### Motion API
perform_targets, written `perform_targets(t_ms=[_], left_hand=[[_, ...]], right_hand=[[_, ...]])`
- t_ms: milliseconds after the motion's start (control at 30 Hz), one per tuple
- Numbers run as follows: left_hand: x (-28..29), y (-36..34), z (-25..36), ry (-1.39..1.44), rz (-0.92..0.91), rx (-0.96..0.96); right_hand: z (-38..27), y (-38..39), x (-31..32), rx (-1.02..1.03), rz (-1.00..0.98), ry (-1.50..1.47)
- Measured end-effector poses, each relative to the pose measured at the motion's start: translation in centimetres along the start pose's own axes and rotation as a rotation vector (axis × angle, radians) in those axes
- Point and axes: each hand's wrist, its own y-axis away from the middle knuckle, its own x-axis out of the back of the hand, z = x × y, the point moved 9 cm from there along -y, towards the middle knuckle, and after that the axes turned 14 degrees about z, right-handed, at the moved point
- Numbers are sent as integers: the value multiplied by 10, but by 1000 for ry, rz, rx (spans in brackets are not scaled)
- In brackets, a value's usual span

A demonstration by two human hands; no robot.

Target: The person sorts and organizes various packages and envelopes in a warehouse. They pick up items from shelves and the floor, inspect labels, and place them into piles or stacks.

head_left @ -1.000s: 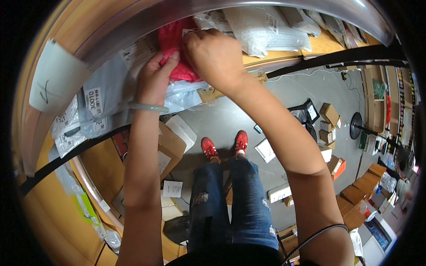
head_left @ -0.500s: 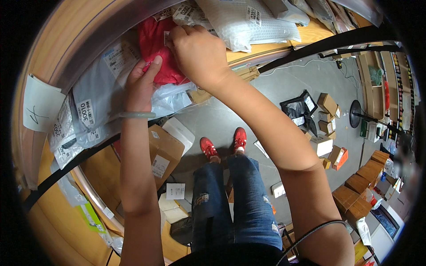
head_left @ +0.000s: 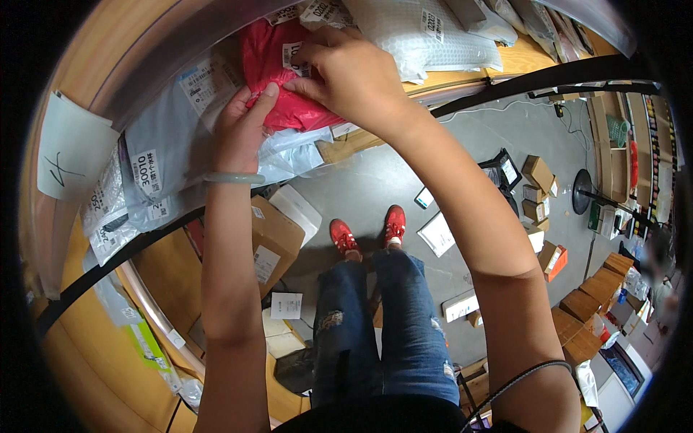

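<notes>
Below the red parcel (head_left: 289,79), red shoes (head_left: 368,229) are seen on the floor. Nearer the parcel, the left hand (head_left: 242,130) is closed on its lower edge, thumb pressed on top. Above, the right hand (head_left: 346,72) is pinched, seemingly on the parcel's white label (head_left: 294,56), beside grey mailers (head_left: 173,137) on the shelf.

Even, bright indoor light fills the scene, with soft shadows under the shoes (head_left: 367,232) on the grey floor (head_left: 375,180). The fisheye bends the shelf (head_left: 527,61) edges hard and leaves a black rim. Glare sheens the plastic bags (head_left: 426,36); the far right edge blurs.
</notes>
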Motion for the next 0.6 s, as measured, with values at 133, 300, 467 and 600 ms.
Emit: perform_targets(t_ms=[133,300,467,600], left_hand=[[1,-4,-1,42,-21,-3],[8,-11,-8,-41,-3,-22],[7,-8,-4,-69,-9,-31],[3,-2,2,-119,24,-56]], right_hand=[[0,-1,-6,-14,-5,10],[5,2,-12,-112,-59,23],[10,-3,-12,-190,-67,-48],[15,-3,-16,-204,-86,-54]])
